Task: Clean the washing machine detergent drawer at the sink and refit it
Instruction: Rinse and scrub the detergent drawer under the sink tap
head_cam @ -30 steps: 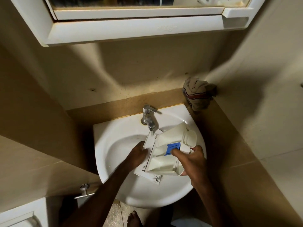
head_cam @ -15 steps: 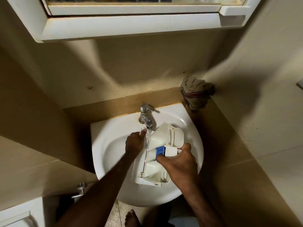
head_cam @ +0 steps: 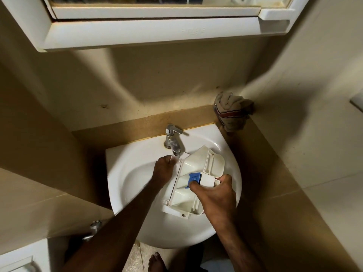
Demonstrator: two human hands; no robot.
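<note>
The white detergent drawer (head_cam: 196,169) with a blue insert (head_cam: 194,178) hangs over the white sink (head_cam: 125,173), tilted, its far end near the chrome tap (head_cam: 172,140). My right hand (head_cam: 214,195) grips the drawer's right side, thumb by the blue insert. My left hand (head_cam: 164,169) holds the drawer's left edge right under the spout, where a thin stream of water runs onto the fingers.
A crumpled striped rag (head_cam: 231,112) lies in the back right corner of the brown counter. A white mirror cabinet (head_cam: 149,30) overhangs the sink. A wall valve (head_cam: 94,228) sits low left. A bare foot (head_cam: 155,262) stands on the floor below.
The drawer has been turned from lying across the basin to pointing lengthwise toward the tap. My left hand has moved up to the spout, and my right hand has shifted with the drawer.
</note>
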